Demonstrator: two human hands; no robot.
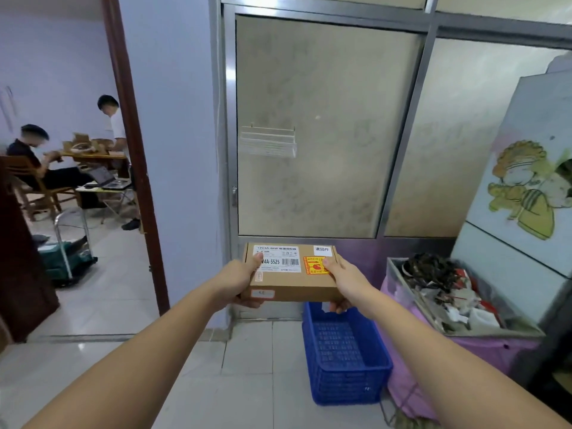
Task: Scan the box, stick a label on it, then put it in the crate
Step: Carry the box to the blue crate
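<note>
A flat, rectangular brown cardboard box (292, 281) is held out at arm's length in front of the person, roughly level, with its top face tilted slightly toward the camera. The left hand (240, 281) grips the box's left end, thumb pressed on the top face and fingers curled underneath; the right hand (342, 281) grips the right end the same way, thumb on top and fingertips showing below the bottom edge. So both hands are closed around the box, one at each short side, with the box between them. On the matte cardboard top sits a white printed label with a barcode (280, 258), partly covered by the left thumb, a small white sticker with black characters (322, 250) near the far right corner, and an orange-and-yellow square sticker (314, 265) just beside the right thumb. A small pale sticker (262, 293) is on the front side wall. Below the box, toward its right end, stands a blue plastic crate with perforated lattice walls and floor (342, 354) on glossy pale floor tiles (247, 351). Beside the crate, to the right, a grey bin lined with a pink plastic bag (464, 305) is full of crumpled scraps. Behind is a frosted glass door in a metal frame (322, 125).
</note>
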